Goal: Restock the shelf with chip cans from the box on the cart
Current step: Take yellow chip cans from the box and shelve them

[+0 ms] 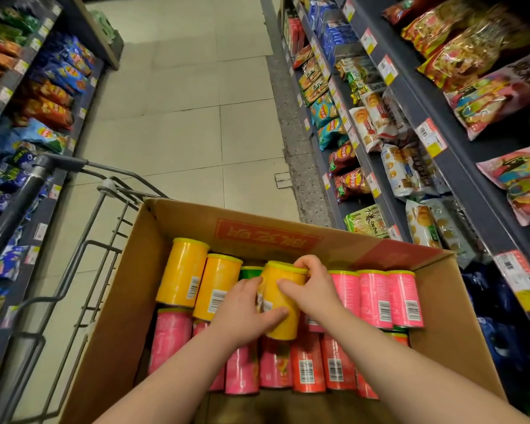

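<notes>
An open cardboard box [126,301] on the wire cart [83,270] holds several chip cans lying on their sides, yellow at the far left, pink and red elsewhere. Both hands hold one yellow can [283,301] in the middle of the box. My left hand [248,307] grips its left side with the thumb curled under its lower end. My right hand [312,289] grips its right side, fingers hooked over the lid end. Two more yellow cans [182,270] lie to the left, and a green can [250,272] peeks out behind. Three pink cans [377,298] lie to the right.
Shelves [441,123] of snack bags and biscuit packs line the right side, with price tags on the edges. Shelves of chip bags [52,108] run along the left. The cart handle [22,194] is at the left. A tiled aisle floor [184,117] stretches ahead.
</notes>
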A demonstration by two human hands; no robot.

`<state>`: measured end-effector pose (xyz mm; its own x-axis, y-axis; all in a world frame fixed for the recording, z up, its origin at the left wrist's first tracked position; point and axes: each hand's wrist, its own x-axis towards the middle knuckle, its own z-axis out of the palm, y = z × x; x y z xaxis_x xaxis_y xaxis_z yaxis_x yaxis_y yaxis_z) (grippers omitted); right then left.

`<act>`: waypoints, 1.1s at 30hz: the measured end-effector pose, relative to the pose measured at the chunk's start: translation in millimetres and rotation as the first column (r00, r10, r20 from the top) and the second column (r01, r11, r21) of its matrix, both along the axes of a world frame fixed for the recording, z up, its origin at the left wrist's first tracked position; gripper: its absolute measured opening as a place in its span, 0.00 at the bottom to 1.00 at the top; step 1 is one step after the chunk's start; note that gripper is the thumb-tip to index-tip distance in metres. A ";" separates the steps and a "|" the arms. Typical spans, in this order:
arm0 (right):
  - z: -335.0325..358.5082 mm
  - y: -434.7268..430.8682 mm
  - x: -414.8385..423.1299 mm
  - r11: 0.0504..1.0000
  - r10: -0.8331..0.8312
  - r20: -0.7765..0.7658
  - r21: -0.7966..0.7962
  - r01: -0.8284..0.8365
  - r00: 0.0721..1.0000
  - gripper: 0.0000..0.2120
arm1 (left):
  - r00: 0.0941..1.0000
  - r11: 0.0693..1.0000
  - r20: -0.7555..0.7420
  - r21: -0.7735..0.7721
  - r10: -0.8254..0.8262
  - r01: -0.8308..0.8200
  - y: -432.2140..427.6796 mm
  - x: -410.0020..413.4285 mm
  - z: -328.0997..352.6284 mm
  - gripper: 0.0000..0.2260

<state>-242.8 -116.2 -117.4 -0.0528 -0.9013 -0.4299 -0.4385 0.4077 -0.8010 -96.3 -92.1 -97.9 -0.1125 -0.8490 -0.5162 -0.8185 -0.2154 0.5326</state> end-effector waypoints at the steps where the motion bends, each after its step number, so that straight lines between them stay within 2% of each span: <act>1: 0.2 2.6 4.7 1.000 0.009 0.022 0.016 -0.010 1.000 0.21 | 0.998 0.999 -0.051 0.021 0.041 -0.040 0.4 -2.0 1.1 0.40; 5: -4.6 11.9 15.0 0.998 0.002 0.129 0.062 -0.010 0.992 0.16 | 0.948 0.956 -0.142 0.117 0.285 -0.270 3.8 -0.3 2.6 0.32; 7: -5.7 15.0 15.9 0.996 -0.007 0.153 0.088 -0.007 0.988 0.14 | 0.934 0.942 -0.135 0.102 0.332 -0.320 7.3 4.8 2.5 0.32; 11: -11.0 19.0 20.6 0.992 0.066 -0.018 0.107 -0.064 0.998 0.23 | 0.917 0.925 -0.124 0.056 0.380 -0.376 16.5 13.6 7.8 0.39; 15: -15.5 27.0 25.1 0.982 0.077 -0.202 0.185 -0.040 0.976 0.26 | 0.877 0.888 -0.139 0.039 0.459 -0.459 22.1 28.6 7.5 0.38; 17: -23.2 30.6 24.5 0.960 0.085 -0.243 0.281 -0.013 0.966 0.29 | 0.876 0.887 -0.142 0.031 0.461 -0.462 24.7 34.9 8.3 0.36; 21: -36.0 33.1 34.0 0.905 0.105 -0.169 0.425 -0.023 0.980 0.32 | 0.883 0.894 -0.149 0.018 0.446 -0.448 28.0 38.8 10.4 0.36; 27: -35.6 28.3 49.5 0.897 0.061 -0.136 0.443 0.006 0.989 0.33 | 0.886 0.901 -0.174 0.021 0.429 -0.433 27.9 39.0 12.4 0.36; 30: -49.3 29.9 47.9 0.909 0.052 -0.102 0.417 -0.004 0.993 0.40 | 0.884 0.900 -0.174 0.026 0.433 -0.436 28.2 40.9 12.0 0.36; 33: -58.5 37.8 35.3 0.916 0.003 -0.057 0.400 0.020 0.998 0.40 | 0.881 0.900 -0.189 0.046 0.433 -0.432 29.1 40.2 12.0 0.36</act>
